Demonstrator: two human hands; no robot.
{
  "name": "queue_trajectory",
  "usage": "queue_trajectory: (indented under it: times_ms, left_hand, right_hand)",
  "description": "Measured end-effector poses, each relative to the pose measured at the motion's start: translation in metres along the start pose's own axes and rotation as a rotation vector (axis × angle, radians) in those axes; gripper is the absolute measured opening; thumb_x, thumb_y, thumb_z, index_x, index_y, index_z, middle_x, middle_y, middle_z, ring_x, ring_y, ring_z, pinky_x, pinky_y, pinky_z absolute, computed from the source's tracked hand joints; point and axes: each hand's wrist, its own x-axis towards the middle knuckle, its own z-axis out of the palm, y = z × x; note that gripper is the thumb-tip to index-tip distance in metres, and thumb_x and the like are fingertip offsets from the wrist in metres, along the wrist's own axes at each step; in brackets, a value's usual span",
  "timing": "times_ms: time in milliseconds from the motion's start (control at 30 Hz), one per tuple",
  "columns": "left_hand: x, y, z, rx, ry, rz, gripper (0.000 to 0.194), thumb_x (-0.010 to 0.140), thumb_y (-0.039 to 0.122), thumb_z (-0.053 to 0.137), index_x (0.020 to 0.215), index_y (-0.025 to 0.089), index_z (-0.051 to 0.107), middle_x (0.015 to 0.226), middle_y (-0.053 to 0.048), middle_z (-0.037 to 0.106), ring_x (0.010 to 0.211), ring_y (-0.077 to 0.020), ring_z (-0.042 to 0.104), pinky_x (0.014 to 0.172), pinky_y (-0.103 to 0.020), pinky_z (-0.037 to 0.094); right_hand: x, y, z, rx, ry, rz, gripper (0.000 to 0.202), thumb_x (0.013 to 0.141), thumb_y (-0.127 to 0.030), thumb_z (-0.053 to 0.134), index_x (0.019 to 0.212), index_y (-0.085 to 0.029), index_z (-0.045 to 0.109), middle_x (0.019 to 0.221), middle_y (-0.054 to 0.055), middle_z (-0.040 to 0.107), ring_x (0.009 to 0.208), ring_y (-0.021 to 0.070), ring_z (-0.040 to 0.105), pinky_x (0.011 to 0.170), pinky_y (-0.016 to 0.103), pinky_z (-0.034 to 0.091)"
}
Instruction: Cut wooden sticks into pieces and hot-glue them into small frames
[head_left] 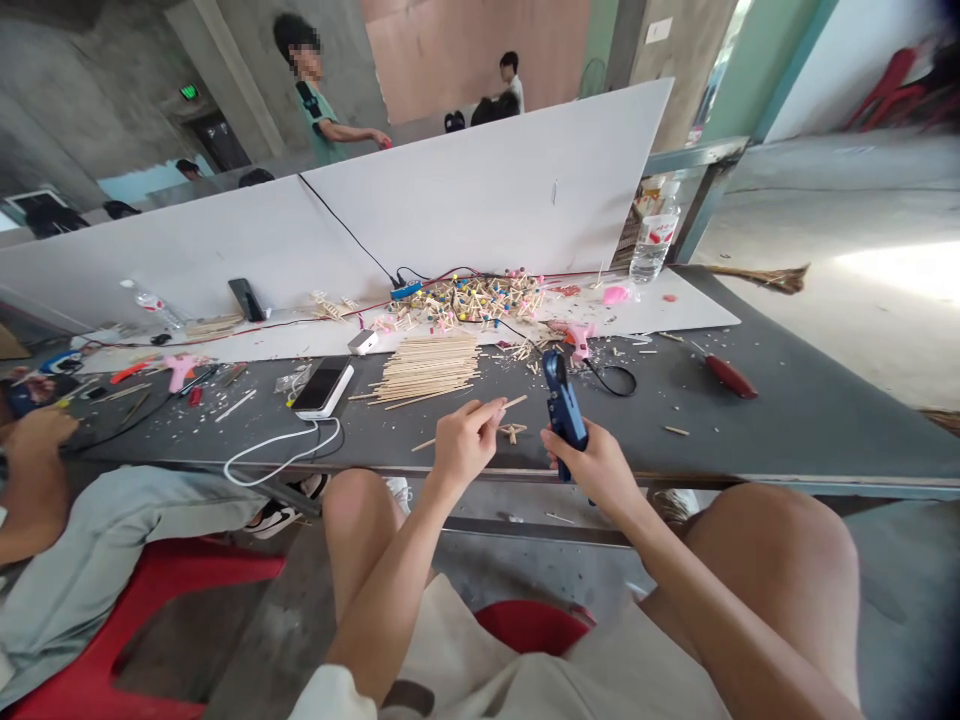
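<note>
My left hand [466, 440] pinches a thin wooden stick [516, 402], which juts out on both sides of the fingers. In my right hand [596, 462] is a pair of blue pliers [568, 405], held upright with the dark jaws pointing up, a short way right of the stick. Between the hands, on the grey table [810, 420], lies a small joined piece of sticks [513, 432]. Just beyond my left hand a pile of wooden sticks [431, 370] is laid side by side.
Behind the pile is a heap of stick frames with coloured balls [480, 298]. A pink glue gun [579, 338], red-handled tool [729, 376], water bottle [655, 235] and power bank with phone [322, 388] surround the work. A white board [480, 210] stands behind; a co-worker's hand [41, 430] is at left.
</note>
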Motion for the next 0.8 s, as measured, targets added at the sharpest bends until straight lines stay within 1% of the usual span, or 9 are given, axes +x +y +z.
queue_trajectory:
  times_ms: [33,100,200,333,400,467,600,700,800]
  left_hand:
    - [0.001,0.001,-0.002,-0.028,0.022,-0.021,0.027,0.092,0.035,0.059,0.111,0.026,0.077,0.074,-0.007,0.065,0.057,-0.0153,0.050,0.061,-0.026,0.037]
    - [0.001,0.002,-0.005,-0.039,0.025,-0.039,0.028,0.091,0.038,0.060,0.111,0.027,0.077,0.072,-0.007,0.064,0.057,-0.0147,0.048,0.061,-0.025,0.036]
    - [0.001,0.003,-0.006,0.006,0.024,-0.020,0.030,0.094,0.039,0.056,0.114,0.027,0.075,0.072,-0.006,0.062,0.058,-0.0145,0.049,0.061,-0.025,0.037]
    - [-0.001,0.001,-0.004,0.146,0.001,0.048,0.034,0.098,0.037,0.048,0.120,0.026,0.072,0.071,-0.006,0.060,0.058,-0.0146,0.051,0.059,-0.025,0.038]
    - [-0.002,0.001,-0.004,0.225,-0.024,0.083,0.035,0.099,0.035,0.046,0.120,0.026,0.072,0.073,-0.006,0.062,0.061,-0.0153,0.055,0.058,-0.025,0.037]
    - [-0.002,0.001,-0.004,0.284,-0.043,0.103,0.035,0.100,0.033,0.044,0.121,0.026,0.071,0.077,-0.007,0.065,0.065,-0.0159,0.059,0.057,-0.025,0.037]
    - [-0.003,0.003,-0.006,0.411,-0.076,0.089,0.034,0.101,0.031,0.042,0.121,0.027,0.070,0.082,-0.005,0.069,0.068,-0.0148,0.063,0.056,-0.024,0.037]
    - [-0.002,0.004,-0.007,0.500,-0.072,0.087,0.032,0.100,0.028,0.043,0.118,0.028,0.071,0.084,-0.003,0.071,0.068,-0.0135,0.064,0.054,-0.024,0.036]
    - [-0.002,0.005,-0.006,0.537,-0.067,0.096,0.031,0.099,0.026,0.045,0.117,0.028,0.071,0.087,-0.002,0.072,0.068,-0.0130,0.065,0.053,-0.024,0.036]
  right_hand:
    - [-0.003,-0.002,0.000,-0.069,-0.022,-0.012,0.027,0.081,-0.048,0.063,0.086,-0.021,0.060,0.067,0.002,0.066,0.059,0.0198,0.062,0.056,0.029,0.045]
    - [-0.009,-0.006,0.001,-0.207,-0.051,-0.029,0.025,0.082,-0.047,0.060,0.083,-0.022,0.059,0.065,0.002,0.065,0.059,0.0201,0.060,0.057,0.029,0.042]
    - [-0.014,-0.010,0.003,-0.350,-0.062,-0.030,0.023,0.084,-0.046,0.056,0.081,-0.024,0.056,0.065,0.002,0.065,0.061,0.0206,0.059,0.058,0.029,0.039]
    - [-0.017,-0.011,0.007,-0.353,-0.109,0.008,0.022,0.085,-0.045,0.055,0.080,-0.024,0.052,0.070,0.003,0.066,0.062,0.0201,0.059,0.059,0.028,0.038]
    - [-0.016,-0.010,0.009,-0.345,-0.126,0.026,0.022,0.086,-0.045,0.054,0.080,-0.024,0.052,0.070,0.003,0.066,0.062,0.0195,0.059,0.059,0.028,0.038]
    - [-0.015,-0.009,0.010,-0.365,-0.115,0.014,0.022,0.086,-0.045,0.054,0.080,-0.024,0.051,0.070,0.002,0.065,0.062,0.0190,0.057,0.059,0.028,0.037]
    - [-0.013,-0.007,0.011,-0.433,-0.087,-0.011,0.022,0.085,-0.043,0.055,0.076,-0.023,0.049,0.065,0.001,0.061,0.060,0.0176,0.052,0.058,0.027,0.034]
    - [-0.011,-0.007,0.011,-0.450,-0.088,-0.008,0.022,0.085,-0.042,0.055,0.076,-0.023,0.049,0.064,0.000,0.060,0.058,0.0168,0.051,0.057,0.027,0.033]
    - [-0.011,-0.007,0.011,-0.454,-0.090,-0.009,0.022,0.085,-0.042,0.055,0.076,-0.023,0.048,0.064,0.000,0.059,0.058,0.0164,0.050,0.057,0.027,0.033]
